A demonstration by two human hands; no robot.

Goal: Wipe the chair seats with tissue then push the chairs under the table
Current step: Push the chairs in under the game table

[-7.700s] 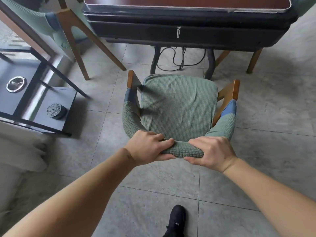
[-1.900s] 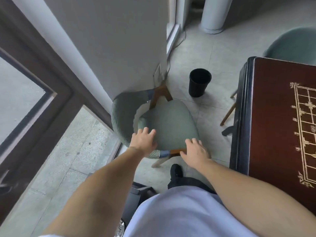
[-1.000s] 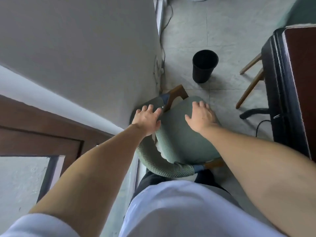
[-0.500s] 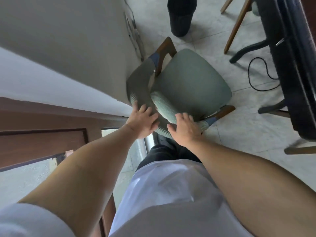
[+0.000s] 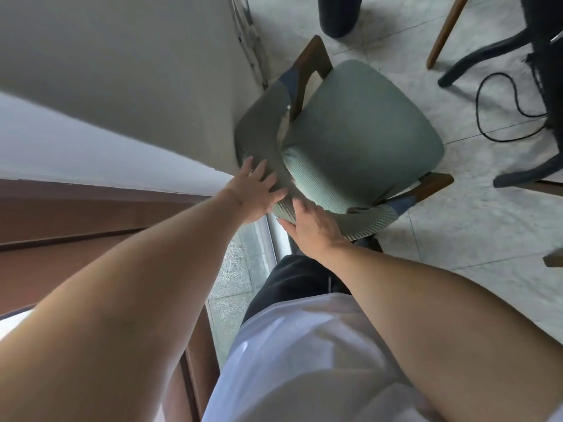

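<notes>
Green fabric covered the chair (image 5: 359, 126), which stood beside the wall (image 5: 122, 71), just ahead of both hands. The left hand (image 5: 254, 190) lay flat with spread fingers on its curved backrest; the right hand (image 5: 313, 226) rested there too, fingers mostly straight

I am touching the green ribbed-cloth chair backrest (image 5: 307, 190), matt and textured; its smoother green fabric seat (image 5: 365, 129) is sitting on dark polished wooden arms (image 5: 310, 60), above pale, faintly glossy stone floor tiles (image 5: 475, 226).
</notes>
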